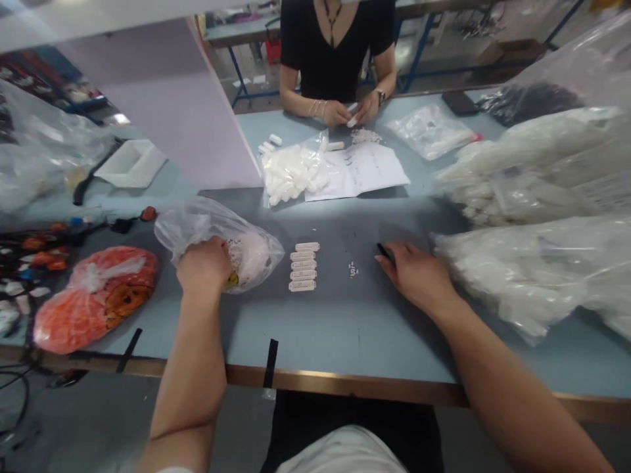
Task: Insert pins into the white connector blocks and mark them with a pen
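Observation:
On the left, my left hand (204, 266) is closed at a clear plastic bag (256, 253) of small white parts; its fingertips are hidden. A short column of several flat white plastic strips (302, 265) lies to the right of the bag. Between the strips and my right hand is a little scatter of tiny white pieces (352, 269). My right hand (417, 272) rests on the table, fingers curled around a thin black stick-like tool (385, 251); most of the tool is covered by the hand.
Big clear bags of white parts (532, 269) crowd the right side. An orange-filled bag (98, 295) and wire connectors (44, 246) lie left. Across the table (335, 335), a co-worker's hands (352, 113) hold a white piece behind a bag of white pieces (293, 171) and a paper (367, 172).

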Action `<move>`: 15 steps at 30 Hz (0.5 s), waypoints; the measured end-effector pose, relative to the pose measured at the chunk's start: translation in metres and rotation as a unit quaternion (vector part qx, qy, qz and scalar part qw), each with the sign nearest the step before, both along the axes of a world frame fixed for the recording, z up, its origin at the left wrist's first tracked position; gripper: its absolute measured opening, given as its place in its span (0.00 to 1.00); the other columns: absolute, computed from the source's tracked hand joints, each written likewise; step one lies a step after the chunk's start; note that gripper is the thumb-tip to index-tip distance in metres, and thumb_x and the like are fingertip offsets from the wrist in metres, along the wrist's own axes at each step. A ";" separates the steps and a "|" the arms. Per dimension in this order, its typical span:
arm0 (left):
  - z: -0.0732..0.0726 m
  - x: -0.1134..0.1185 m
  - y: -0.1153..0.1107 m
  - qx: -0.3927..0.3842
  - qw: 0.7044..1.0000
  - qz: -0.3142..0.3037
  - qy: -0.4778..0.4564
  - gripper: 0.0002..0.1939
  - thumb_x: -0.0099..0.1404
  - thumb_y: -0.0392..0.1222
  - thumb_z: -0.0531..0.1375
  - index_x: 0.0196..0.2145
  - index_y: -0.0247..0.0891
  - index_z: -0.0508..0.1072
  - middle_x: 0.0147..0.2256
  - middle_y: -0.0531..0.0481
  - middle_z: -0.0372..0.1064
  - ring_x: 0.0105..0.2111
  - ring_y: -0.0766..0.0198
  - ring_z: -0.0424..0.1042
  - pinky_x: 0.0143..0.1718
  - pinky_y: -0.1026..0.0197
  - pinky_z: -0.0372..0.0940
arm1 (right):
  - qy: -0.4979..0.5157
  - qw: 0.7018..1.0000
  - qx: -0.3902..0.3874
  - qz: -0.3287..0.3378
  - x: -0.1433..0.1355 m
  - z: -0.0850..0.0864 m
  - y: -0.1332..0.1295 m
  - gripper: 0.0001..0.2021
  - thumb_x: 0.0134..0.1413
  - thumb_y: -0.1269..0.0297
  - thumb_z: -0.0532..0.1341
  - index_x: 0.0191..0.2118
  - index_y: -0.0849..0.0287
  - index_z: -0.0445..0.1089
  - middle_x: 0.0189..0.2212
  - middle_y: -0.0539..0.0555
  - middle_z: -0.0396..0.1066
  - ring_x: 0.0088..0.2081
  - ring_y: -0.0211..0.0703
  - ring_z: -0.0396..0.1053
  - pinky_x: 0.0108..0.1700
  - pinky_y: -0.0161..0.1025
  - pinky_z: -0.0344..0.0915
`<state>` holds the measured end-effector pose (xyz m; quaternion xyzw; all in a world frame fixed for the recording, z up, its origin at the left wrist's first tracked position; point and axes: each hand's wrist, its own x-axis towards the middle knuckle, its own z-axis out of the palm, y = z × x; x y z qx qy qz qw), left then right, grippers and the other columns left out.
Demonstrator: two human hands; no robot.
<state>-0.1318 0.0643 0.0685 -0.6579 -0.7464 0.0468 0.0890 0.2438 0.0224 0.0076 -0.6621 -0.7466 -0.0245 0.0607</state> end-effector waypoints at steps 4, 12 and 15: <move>-0.002 0.015 0.000 0.070 0.996 -0.049 -0.021 0.23 0.67 0.50 0.43 0.41 0.36 0.74 0.28 0.46 0.69 0.31 0.60 0.65 0.29 0.59 0.49 | 0.027 0.999 0.024 0.020 -0.003 0.004 0.001 0.17 0.65 0.57 0.48 0.48 0.59 0.67 0.39 0.59 0.72 0.38 0.47 0.70 0.33 0.37 0.57; -0.004 0.052 -0.012 0.105 0.990 -0.089 -0.009 0.24 0.66 0.51 0.43 0.47 0.37 0.72 0.31 0.40 0.73 0.27 0.53 0.69 0.24 0.59 0.48 | 0.064 0.985 0.136 0.085 0.001 0.040 -0.011 0.14 0.65 0.64 0.47 0.44 0.59 0.69 0.37 0.57 0.71 0.40 0.44 0.66 0.43 0.39 0.60; -0.011 0.055 -0.014 0.134 0.983 -0.121 -0.010 0.23 0.65 0.50 0.45 0.46 0.38 0.73 0.30 0.41 0.74 0.27 0.52 0.70 0.24 0.61 0.49 | 0.071 0.974 0.212 0.033 0.014 0.070 -0.027 0.14 0.65 0.66 0.47 0.43 0.60 0.69 0.37 0.57 0.71 0.39 0.44 0.65 0.46 0.39 0.59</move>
